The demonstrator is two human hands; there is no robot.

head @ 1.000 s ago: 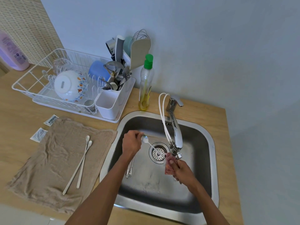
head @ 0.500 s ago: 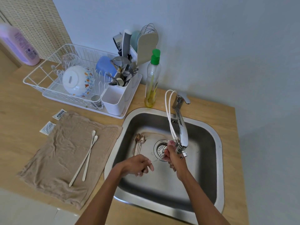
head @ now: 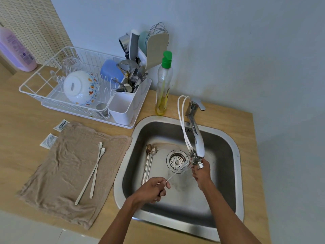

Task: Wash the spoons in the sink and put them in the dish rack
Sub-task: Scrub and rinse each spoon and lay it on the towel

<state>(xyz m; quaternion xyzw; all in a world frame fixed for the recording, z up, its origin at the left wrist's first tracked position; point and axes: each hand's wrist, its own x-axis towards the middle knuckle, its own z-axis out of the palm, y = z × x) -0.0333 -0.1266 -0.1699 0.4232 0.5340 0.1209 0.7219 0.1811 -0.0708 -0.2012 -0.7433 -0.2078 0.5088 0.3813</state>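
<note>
Gripping a long thin spoon (head: 177, 172) by its handle, the left hand (head: 151, 190) holds it over the sink (head: 233, 173) drain; the right hand (head: 202, 171) is curled under the faucet (head: 197, 143), contents unclear.

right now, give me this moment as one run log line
left hand: holds spoon | right hand: at faucet tip | sink: two spoons | dish rack: pending

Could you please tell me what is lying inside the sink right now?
Two metal spoons lie side by side left of the drain strainer. The left hand covers their handle ends.
</note>
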